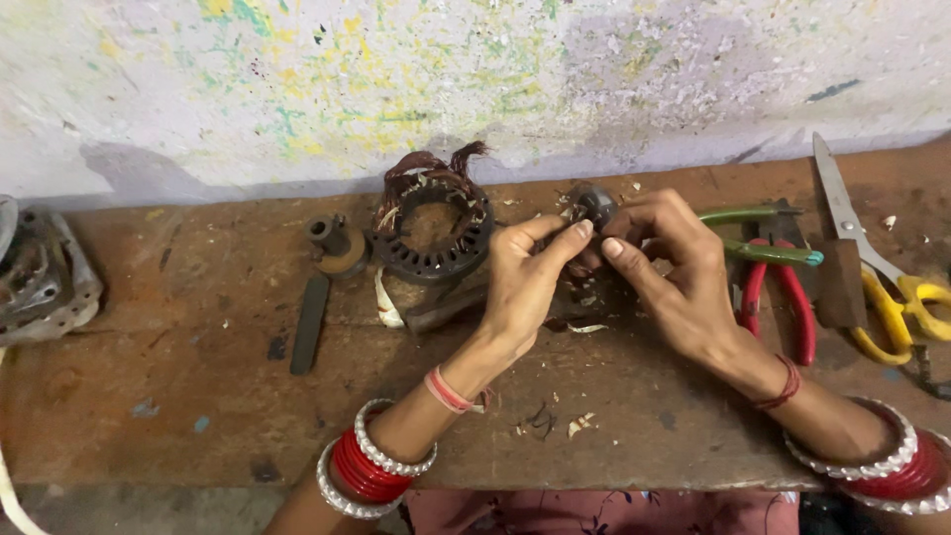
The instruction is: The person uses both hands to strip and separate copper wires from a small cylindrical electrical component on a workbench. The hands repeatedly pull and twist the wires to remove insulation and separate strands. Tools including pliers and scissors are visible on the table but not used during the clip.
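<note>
My left hand (525, 277) and my right hand (674, 267) meet over the middle of a worn wooden bench (198, 416). Together they pinch a small dark round metal part (597, 206) between thumbs and fingertips. Both wrists carry red and white bangles and a red thread. Just left of my left hand stands a dark motor stator ring (433, 233) with reddish copper windings sticking up at its back.
A metal motor housing (40, 277) sits at the far left edge. A small spool and a flat dark bar (310, 322) lie left of the stator. Green-handled pliers (768, 233), red-handled pliers (792, 297) and yellow-handled scissors (877, 277) lie at the right. A paint-spattered wall rises behind.
</note>
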